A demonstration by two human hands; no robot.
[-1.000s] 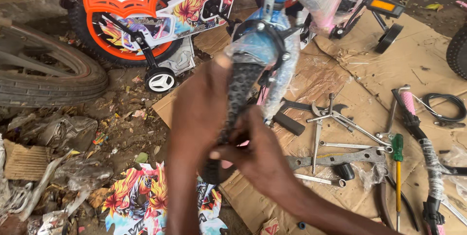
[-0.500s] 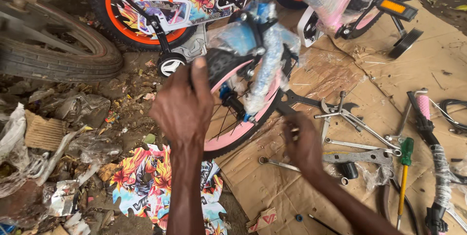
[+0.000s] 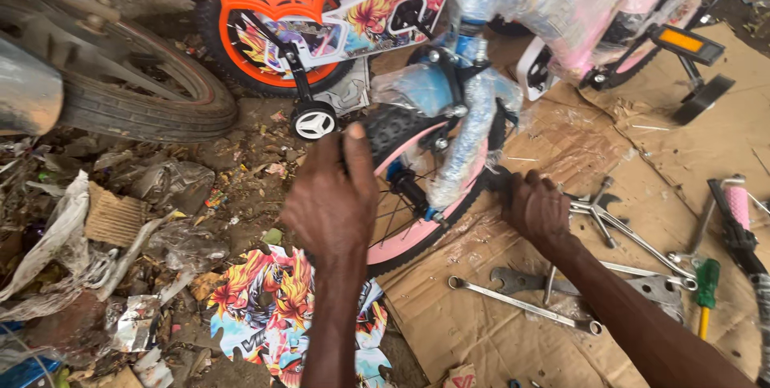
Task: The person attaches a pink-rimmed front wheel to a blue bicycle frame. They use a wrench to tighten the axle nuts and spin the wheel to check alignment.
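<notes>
Hands (image 3: 333, 199) (image 3: 533, 207) hold grip on pink wheel (image 3: 417, 235); spanners (image 3: 521, 304) litter cardboard (image 3: 722, 147) alongside.

1. The pink-rimmed wheel (image 3: 425, 219) is partly hidden behind the left hand (image 3: 333, 199).
2. The right hand (image 3: 536, 210) fingertips are lost behind the tyre.
3. The big tyre (image 3: 136, 99), far left, gets cropped.

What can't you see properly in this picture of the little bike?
Head view:
- Right hand: its fingertips are hidden behind the pink wheel, so any tool is unseen.
- Left hand covers part of the tyre.
- Wrapped bike frame: cut off by the top edge.
</notes>
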